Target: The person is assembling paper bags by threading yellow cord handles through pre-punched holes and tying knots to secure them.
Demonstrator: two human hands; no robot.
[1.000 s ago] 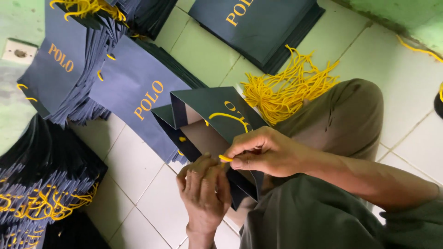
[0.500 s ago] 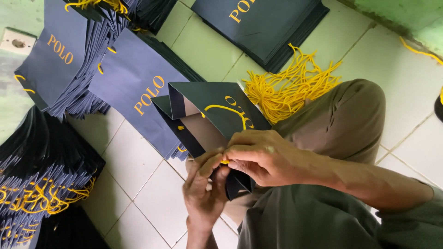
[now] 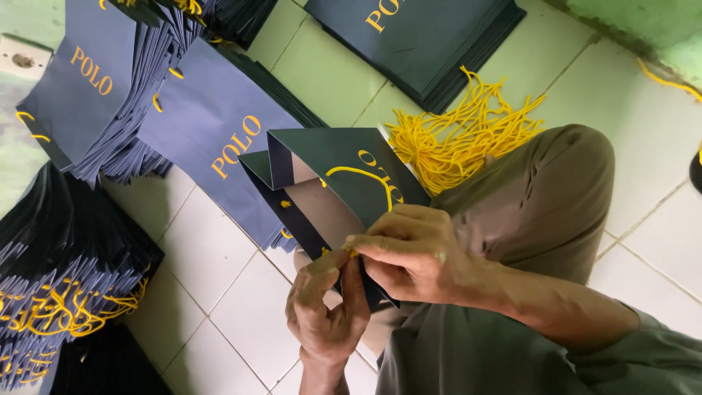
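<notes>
An open dark paper bag with gold lettering and a yellow cord handle lies tilted against my knee. My left hand comes up from the bottom and pinches the bag's lower rim. Just above it, my right hand reaches in from the right, with thumb and forefinger closed on a short yellow cord end at that rim. The fingertips of both hands touch there. The hole in the rim is hidden by my fingers.
A bundle of loose yellow cords lies on the white tiled floor beside my knee. Flat bags are stacked at top left, at centre left and at top. Corded bags pile at lower left.
My right hand has slid down and left along the bag's rim onto my left fingertips. The bag has tipped slightly toward me.
</notes>
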